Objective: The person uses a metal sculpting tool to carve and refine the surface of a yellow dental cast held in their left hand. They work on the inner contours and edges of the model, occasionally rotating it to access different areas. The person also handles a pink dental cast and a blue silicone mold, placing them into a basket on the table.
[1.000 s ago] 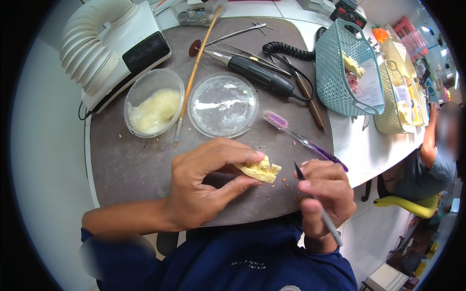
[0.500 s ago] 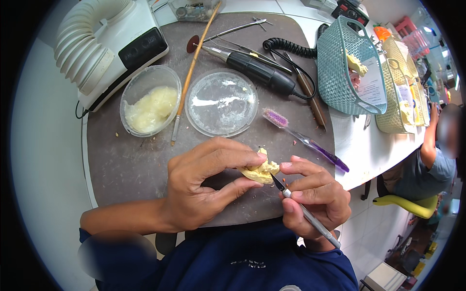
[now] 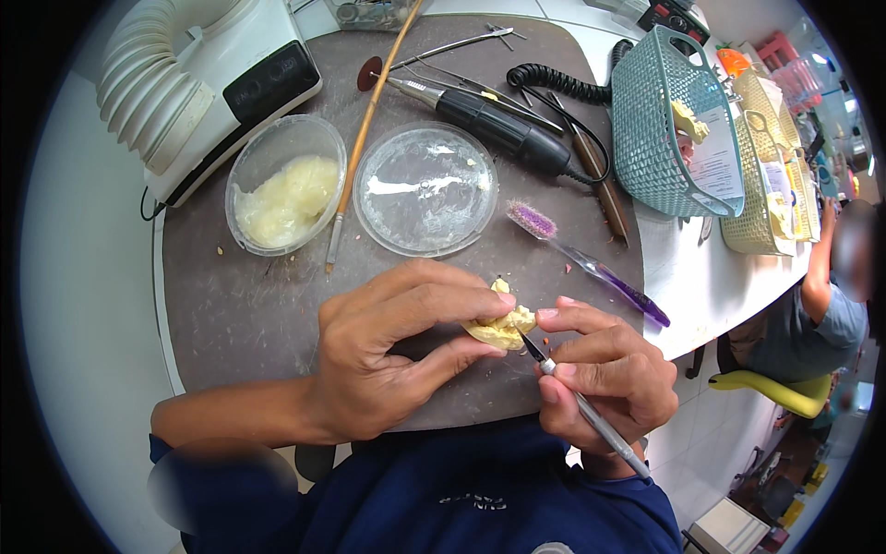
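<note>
Between the thumb and fingers of my left hand (image 3: pixel 392 346) is a small yellow plaster dental model (image 3: pixel 503 331), held over the near part of the grey bench mat. My right hand (image 3: pixel 609 369) grips a craft knife (image 3: pixel 595 417) like a pen, by its silver handle. The dark pointed blade rests at the right side of the model, and my right index fingertip touches the model's right edge. My left fingers cover part of the model. Small crumbs lie around it on the mat.
Beyond my hands lie a tub of pale jelly-like material (image 3: pixel 286 203), a round clear lid (image 3: pixel 425 189), a thin brush (image 3: pixel 365 129), a purple toothbrush (image 3: pixel 591 263) and a black rotary handpiece (image 3: pixel 503 129). Baskets (image 3: pixel 674 129) stand right; a white hose unit (image 3: pixel 221 102) stands left. Another person (image 3: pixel 812 314) sits far right.
The knife and my right hand have shifted very slightly right, along with the model. The bench items appear slightly displaced as the view moves. Both grips are the same.
</note>
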Action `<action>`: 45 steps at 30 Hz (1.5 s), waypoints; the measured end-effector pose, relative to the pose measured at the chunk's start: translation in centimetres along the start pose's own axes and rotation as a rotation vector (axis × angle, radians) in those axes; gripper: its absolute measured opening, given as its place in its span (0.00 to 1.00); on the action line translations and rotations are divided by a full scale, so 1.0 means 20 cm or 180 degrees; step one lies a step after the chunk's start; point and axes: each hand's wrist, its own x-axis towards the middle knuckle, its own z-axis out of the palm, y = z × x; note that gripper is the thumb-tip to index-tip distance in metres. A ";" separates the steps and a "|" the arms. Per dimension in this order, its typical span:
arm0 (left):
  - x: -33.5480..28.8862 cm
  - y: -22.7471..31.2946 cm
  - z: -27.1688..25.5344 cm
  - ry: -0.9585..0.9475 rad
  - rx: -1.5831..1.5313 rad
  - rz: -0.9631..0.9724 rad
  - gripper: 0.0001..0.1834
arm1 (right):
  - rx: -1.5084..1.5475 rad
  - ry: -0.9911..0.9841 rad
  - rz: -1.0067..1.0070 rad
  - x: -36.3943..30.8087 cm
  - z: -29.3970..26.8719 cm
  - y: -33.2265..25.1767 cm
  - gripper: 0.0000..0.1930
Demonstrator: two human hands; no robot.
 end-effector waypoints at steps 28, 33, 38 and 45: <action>-0.01 0.03 0.02 -0.0044 -0.0079 -0.0150 0.18 | 0.0297 0.0424 0.0225 -0.07 0.01 0.00 0.09; -0.01 0.00 0.01 -0.0103 -0.0601 -0.0162 0.18 | -0.0572 0.0207 0.0268 0.00 -0.05 0.00 0.14; -0.02 -0.03 0.02 -0.0206 -0.1508 -0.0194 0.24 | -0.0740 -0.0112 0.0251 0.03 -0.01 0.00 0.17; 0.01 0.05 0.04 -0.0232 -0.2374 -0.1516 0.37 | -0.1780 0.0028 -0.0515 0.03 0.00 0.02 0.16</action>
